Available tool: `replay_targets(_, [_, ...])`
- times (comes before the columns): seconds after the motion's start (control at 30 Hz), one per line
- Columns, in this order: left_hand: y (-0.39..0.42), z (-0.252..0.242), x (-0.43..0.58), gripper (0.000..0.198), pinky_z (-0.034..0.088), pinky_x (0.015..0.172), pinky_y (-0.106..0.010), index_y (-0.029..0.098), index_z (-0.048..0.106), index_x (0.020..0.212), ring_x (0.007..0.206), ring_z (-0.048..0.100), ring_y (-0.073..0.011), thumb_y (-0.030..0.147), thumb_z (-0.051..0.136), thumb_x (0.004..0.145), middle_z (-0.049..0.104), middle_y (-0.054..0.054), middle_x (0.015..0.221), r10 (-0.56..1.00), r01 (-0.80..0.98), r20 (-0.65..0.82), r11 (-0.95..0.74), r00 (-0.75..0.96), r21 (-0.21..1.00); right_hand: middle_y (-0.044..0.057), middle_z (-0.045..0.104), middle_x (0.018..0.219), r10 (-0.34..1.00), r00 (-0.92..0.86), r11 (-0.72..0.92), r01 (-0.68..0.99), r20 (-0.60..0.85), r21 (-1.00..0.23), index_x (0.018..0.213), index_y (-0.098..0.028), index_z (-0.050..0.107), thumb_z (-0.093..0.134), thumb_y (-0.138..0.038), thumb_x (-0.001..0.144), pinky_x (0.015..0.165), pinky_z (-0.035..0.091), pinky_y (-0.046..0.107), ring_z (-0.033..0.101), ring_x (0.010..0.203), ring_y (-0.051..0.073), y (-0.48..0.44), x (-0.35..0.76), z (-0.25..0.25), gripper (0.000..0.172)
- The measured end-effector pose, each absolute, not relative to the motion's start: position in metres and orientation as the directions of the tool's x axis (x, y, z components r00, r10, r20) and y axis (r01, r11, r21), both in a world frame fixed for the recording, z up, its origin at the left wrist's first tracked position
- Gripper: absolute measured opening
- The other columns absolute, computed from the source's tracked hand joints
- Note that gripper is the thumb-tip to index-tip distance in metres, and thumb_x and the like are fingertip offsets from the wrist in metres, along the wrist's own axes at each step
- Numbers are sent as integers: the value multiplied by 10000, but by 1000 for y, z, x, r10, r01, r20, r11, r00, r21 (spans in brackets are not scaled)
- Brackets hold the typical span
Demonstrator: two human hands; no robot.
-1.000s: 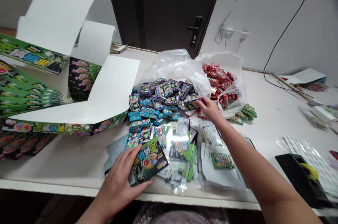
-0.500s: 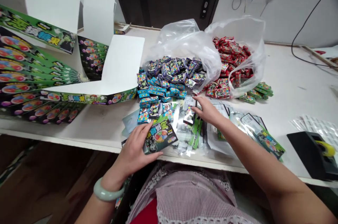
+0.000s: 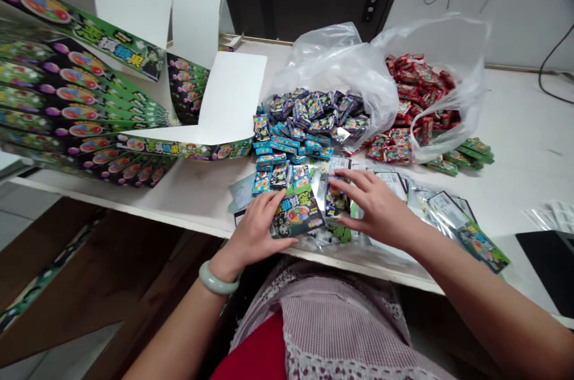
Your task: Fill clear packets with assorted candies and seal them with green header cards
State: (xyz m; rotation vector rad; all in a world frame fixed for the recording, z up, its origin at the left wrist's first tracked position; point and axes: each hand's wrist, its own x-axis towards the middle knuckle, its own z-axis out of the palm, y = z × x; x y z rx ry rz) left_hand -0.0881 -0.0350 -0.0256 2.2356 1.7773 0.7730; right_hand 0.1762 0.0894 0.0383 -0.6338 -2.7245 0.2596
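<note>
My left hand [image 3: 258, 227] is at the left side of a flat green-and-black printed packet [image 3: 298, 213]. Its fingertips lie along the packet's far edge and its thumb along the near edge. To the right, my right hand [image 3: 376, 204] hovers low with fingers and thumb spread around small dark candy packets [image 3: 338, 198], which rest on clear plastic sleeves; whether it touches them is unclear. Just beyond my left hand sit small blue candy packets [image 3: 271, 159]. Past these, a heap of purple-black candy packets [image 3: 314, 111] spills from a clear plastic bag [image 3: 332, 63].
Red candy packets [image 3: 417, 84] fill a second clear bag [image 3: 475, 57], with green packets [image 3: 478, 150] beside it. Printed display cartons [image 3: 112, 108] with white flaps stand at left. Sleeved cards [image 3: 470, 224] and a black tape dispenser [image 3: 545, 260] lie at right.
The view has shifted so things appear farther right on the left side. My right hand has come lower and nearer over the dark candy packets. My left hand stays at the printed packet.
</note>
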Motion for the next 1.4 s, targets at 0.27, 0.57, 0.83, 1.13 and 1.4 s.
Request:
replay_targets(0.27, [-39,-22,-82,997,400,1039,-542,212,230,1487,1242,448,-349,483,764,690,457,-167,1331,933,819,246,-351,264,453,157,507,1349,293,-955,917,264,54,-298,1336,-215,482,770,-248,717,982,478,473,512,1209,301,84,174,41,684])
replay_targets(0.57, [-45,-34,-79,964,422,1020,-546,204,268,1457,1196,483,-344,490,770,685,480,-167,1290,954,837,279,-242,112,491,158,565,1290,512,-842,769,359,172,-529,1406,-209,358,649,-368,859,1018,439,495,515,1213,277,67,160,24,640])
replay_targets(0.83, [-56,-33,-99,939,424,1026,-533,211,277,1450,1213,476,-343,483,766,695,480,-165,1296,960,846,262,-216,94,488,73,712,1039,709,-706,414,412,3,-812,1207,-224,580,503,-352,927,820,533,379,673,920,207,100,134,4,317])
replay_targets(1.13, [-72,-36,-127,883,437,1018,-515,231,291,1442,1203,493,-332,474,745,724,482,-146,1295,960,880,271,-65,-74,470,82,644,972,821,-556,362,680,-127,-638,918,-172,634,831,-367,597,755,485,332,631,897,248,163,61,-34,424])
replay_targets(1.4, [-73,-36,-137,870,430,1035,-513,229,302,1438,1220,490,-334,534,714,735,475,-145,1315,951,870,285,-37,-121,492,61,644,951,711,-652,640,443,264,-628,939,-205,536,576,-254,847,748,494,336,609,878,200,138,133,-23,112])
